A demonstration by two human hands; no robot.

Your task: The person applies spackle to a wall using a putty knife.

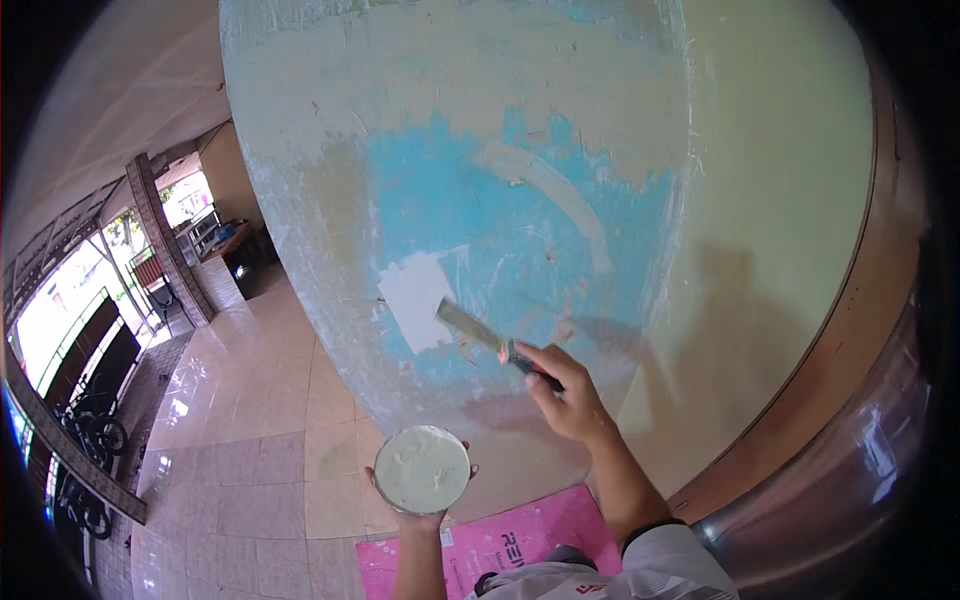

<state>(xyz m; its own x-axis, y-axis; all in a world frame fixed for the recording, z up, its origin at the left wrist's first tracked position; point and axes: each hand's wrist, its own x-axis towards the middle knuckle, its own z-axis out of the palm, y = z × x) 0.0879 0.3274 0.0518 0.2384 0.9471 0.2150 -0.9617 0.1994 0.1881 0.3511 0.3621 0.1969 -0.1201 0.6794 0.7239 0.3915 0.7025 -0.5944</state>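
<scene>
A putty knife (478,328) with a dark handle is gripped in my right hand (567,391). Its blade tip lies against the wall (500,215), at the right edge of a fresh white patch of putty (415,300). The wall is patchy, bright blue in the middle and greyish around it, with a pale curved streak higher up. My left hand (420,520) holds a round tub of pale grey-green putty (423,470) from beneath, below the white patch. Its fingers curl around the tub's sides.
Pink printed sheet (480,562) covers the tiled floor (250,400) at my feet. On the right, a pale green wall (780,200) meets a brown frame (840,340). Far left are a pillar (170,240), a dark gate (85,350) and parked bicycles (95,435).
</scene>
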